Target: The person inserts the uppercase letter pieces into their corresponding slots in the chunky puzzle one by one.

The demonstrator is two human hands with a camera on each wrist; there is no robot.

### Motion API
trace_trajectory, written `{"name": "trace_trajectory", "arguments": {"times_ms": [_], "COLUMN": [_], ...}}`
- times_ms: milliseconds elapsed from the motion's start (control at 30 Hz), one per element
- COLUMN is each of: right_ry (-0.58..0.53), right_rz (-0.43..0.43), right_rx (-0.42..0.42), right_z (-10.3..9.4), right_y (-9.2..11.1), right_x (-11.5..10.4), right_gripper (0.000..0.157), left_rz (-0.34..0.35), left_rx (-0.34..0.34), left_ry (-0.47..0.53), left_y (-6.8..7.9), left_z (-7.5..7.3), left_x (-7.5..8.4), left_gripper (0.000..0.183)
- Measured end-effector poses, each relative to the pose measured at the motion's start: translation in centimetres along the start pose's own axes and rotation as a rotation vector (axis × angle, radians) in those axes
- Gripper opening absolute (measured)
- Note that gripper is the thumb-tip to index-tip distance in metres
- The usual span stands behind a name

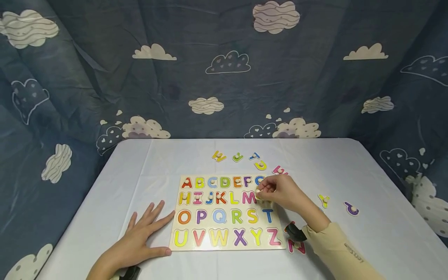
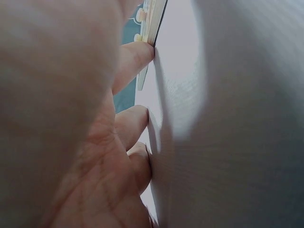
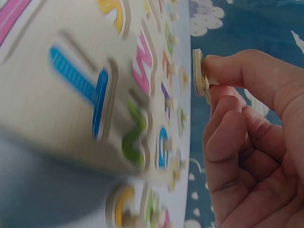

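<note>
A wooden alphabet puzzle board [image 1: 227, 227] lies flat on the white table. Knobbed letter pieces sit in its top row and part of the second; the lower rows show coloured letters without knobs. My left hand [image 1: 138, 237] rests spread on the table, fingertips at the board's left edge; the left wrist view shows a finger [image 2: 137, 57] touching that edge. Above the right end of the second row, my right hand [image 1: 287, 194] pinches a letter puzzle piece [image 3: 197, 72] between thumb and fingers. It appears edge-on in the right wrist view, so its letter cannot be read.
Loose letters lie behind the board, among them a yellow piece [image 1: 218, 156], a green piece [image 1: 237, 157], a blue piece [image 1: 254, 156] and a yellow U [image 1: 260, 165]. On the right are a yellow Y [image 1: 324, 200], a purple piece [image 1: 351, 209] and a red piece [image 1: 296, 246].
</note>
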State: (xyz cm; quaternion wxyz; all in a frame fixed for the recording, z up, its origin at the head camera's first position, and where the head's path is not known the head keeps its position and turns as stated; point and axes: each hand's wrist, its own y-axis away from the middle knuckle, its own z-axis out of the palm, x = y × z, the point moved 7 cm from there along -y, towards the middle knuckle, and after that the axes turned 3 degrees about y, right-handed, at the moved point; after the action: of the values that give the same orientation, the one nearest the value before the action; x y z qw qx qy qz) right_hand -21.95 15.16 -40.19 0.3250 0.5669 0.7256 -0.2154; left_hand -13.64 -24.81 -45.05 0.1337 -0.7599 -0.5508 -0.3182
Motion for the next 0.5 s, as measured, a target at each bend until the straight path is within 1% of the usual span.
{"name": "trace_trajectory", "arguments": {"times_ms": [100, 200, 333, 500], "right_ry": [-0.017, -0.034, -0.052, -0.055], "right_rz": [-0.027, -0.028, -0.036, -0.053], "right_rx": [-0.027, -0.055, -0.088, -0.100], "right_z": [1.3, 2.5, 3.8, 4.9], "right_y": [-1.2, -2.0, -2.8, -3.5], "right_x": [-0.6, -1.0, -1.3, -1.7], "right_gripper": [0.011, 0.011, 0.011, 0.012], "left_rz": [0.000, 0.010, 0.027, 0.022], "left_rx": [-0.001, -0.002, 0.006, 0.010], "left_ry": [-0.004, -0.005, -0.016, -0.028], "left_y": [0.0, 0.0, 0.0, 0.0], "left_z": [-0.1, -0.1, -0.1, -0.1], "left_x": [0.0, 0.1, 0.2, 0.3], "left_gripper": [0.099, 0.099, 0.099, 0.100]}}
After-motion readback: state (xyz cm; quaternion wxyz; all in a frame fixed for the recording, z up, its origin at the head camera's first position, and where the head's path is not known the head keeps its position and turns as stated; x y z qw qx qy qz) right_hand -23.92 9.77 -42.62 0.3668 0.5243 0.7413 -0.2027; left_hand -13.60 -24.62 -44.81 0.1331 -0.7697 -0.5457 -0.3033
